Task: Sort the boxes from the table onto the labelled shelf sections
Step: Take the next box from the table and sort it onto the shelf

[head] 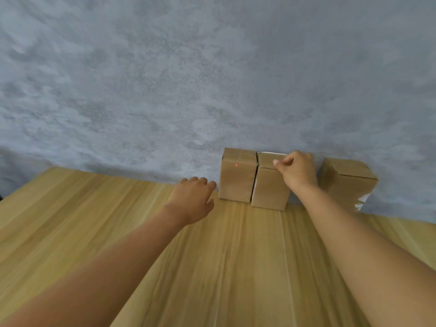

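Right hand (pixel 297 172) grips the upright middle box (pixel 269 187) at its top edge, table (pixel 118 220) far edge, 12 o'clock. Left hand (pixel 192 200), relaxed and empty, lies near at 9 o'clock.

I'm seeing matt brown cardboard boxes (pixel 237 178), a smooth light wood-grain table (pixel 212 267), and a rough mottled grey wall (pixel 165 79).

- The left box (pixel 236 177) is plain brown cardboard, upright at the far edge of the table (pixel 212 267), with a small red dot on its front.
- The middle box (pixel 270 185) touches its right side, also upright, with a white edge on top.
- The right box (pixel 349 180) stands apart, turned corner-forward.
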Available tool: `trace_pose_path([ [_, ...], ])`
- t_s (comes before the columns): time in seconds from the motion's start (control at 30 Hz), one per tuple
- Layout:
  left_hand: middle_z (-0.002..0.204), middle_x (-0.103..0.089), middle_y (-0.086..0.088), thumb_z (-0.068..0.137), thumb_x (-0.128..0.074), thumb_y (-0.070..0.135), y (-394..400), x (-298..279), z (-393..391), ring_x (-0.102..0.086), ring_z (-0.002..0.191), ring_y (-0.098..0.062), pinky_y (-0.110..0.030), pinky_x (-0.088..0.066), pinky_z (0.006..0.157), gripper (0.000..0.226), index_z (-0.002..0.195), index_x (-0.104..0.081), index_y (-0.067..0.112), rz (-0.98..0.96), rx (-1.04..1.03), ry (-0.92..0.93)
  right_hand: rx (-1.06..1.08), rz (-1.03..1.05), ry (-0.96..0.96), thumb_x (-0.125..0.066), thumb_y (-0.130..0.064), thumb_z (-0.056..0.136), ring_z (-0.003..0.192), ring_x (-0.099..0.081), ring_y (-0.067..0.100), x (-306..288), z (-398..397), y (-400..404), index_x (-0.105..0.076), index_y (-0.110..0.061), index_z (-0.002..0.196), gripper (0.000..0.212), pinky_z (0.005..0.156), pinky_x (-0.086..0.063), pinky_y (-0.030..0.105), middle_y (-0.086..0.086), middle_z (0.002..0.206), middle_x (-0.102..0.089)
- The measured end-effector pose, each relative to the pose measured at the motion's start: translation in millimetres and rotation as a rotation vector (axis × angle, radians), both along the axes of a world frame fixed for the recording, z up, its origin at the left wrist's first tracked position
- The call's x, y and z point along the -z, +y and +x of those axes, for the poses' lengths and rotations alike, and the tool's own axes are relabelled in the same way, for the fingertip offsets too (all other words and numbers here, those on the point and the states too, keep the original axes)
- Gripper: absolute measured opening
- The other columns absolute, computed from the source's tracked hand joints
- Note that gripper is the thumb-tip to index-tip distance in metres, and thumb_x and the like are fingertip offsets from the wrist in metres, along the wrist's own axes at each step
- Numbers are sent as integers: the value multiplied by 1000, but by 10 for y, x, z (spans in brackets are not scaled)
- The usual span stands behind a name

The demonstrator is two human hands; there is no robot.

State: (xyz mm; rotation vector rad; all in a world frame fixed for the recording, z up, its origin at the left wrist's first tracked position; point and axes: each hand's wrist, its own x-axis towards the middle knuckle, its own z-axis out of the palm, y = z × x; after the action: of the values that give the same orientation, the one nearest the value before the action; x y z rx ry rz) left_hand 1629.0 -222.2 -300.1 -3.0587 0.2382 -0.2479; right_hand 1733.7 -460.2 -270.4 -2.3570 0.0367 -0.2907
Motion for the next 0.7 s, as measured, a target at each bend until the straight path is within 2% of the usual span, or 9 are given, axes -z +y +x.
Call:
trace_pose_path([
  [0.03, 113, -61, 0, 99, -42, 39, -3, 11, 4, -57, 106, -21, -34, -45, 92, 38, 131, -51, 20, 0, -4, -1, 17, 49, 18, -71, -35, 89, 115, -54, 35, 22, 20, -11, -55, -17, 96, 26, 100, -44, 38, 14, 127, -47],
  [0.1, 112, -60, 1, 99, -42, 39, -10, 37, 1, -57, 105, -21, -33, -44, 90, 37, 130, -51, 20, 4, -9, -1, 32, 175, 119, -73, -38, 87, 122, -51, 33, 10, 25, -34, -51, -13, 120, 47, 98, -43, 37, 12, 136, -44],
  [0.2, 113, -60, 1, 99, -42, 39, -28, 60, 6, -57, 106, -20, -33, -44, 91, 37, 131, -51, 21, 2, -18, 11, 6, 377, 365, -71, -46, 88, 129, -47, 30, -15, -38, -112, -34, -18, 146, 74, 99, -48, 49, 2, 139, -44],
  [0.33, 113, -61, 1, 99, -43, 39, -42, 57, 6, -57, 106, -20, -33, -44, 92, 38, 131, -51, 21, -14, -21, 19, -86, 396, 526, -72, -51, 85, 130, -48, 33, -30, -100, -248, -29, -29, 150, 82, 94, -52, 59, 3, 150, -40],
  [0.4, 111, -61, 1, 99, -43, 39, -38, 54, 2, -57, 105, -20, -33, -44, 91, 37, 130, -52, 20, -13, -23, 16, -135, 443, 624, -76, -47, 82, 124, -52, 42, -54, -136, -312, -30, -33, 149, 82, 92, -52, 62, 7, 149, -41],
  [0.5, 109, -60, 2, 99, -44, 40, -25, 39, -1, -57, 103, -19, -32, -44, 90, 37, 129, -52, 21, -17, -29, 15, -222, 525, 792, -81, -38, 78, 119, -53, 55, -78, -210, -428, -28, -42, 149, 89, 88, -53, 63, 12, 155, -34],
  [0.63, 111, -61, 3, 99, -44, 40, -38, 10, -7, -57, 105, -18, -32, -44, 91, 39, 132, -51, 22, -19, -34, -1, -266, 733, 869, -83, -20, 65, 116, -53, 60, -74, -285, -548, -31, -43, 147, 100, 80, -52, 71, 17, 153, -34],
  [0.7, 111, -61, 3, 99, -43, 40, -51, 3, -16, -57, 106, -17, -31, -44, 92, 39, 133, -50, 23, -16, -36, -1, -216, 849, 880, -82, -29, 69, 116, -53, 61, -57, -318, -565, -31, -41, 147, 94, 79, -51, 72, 16, 154, -30],
])
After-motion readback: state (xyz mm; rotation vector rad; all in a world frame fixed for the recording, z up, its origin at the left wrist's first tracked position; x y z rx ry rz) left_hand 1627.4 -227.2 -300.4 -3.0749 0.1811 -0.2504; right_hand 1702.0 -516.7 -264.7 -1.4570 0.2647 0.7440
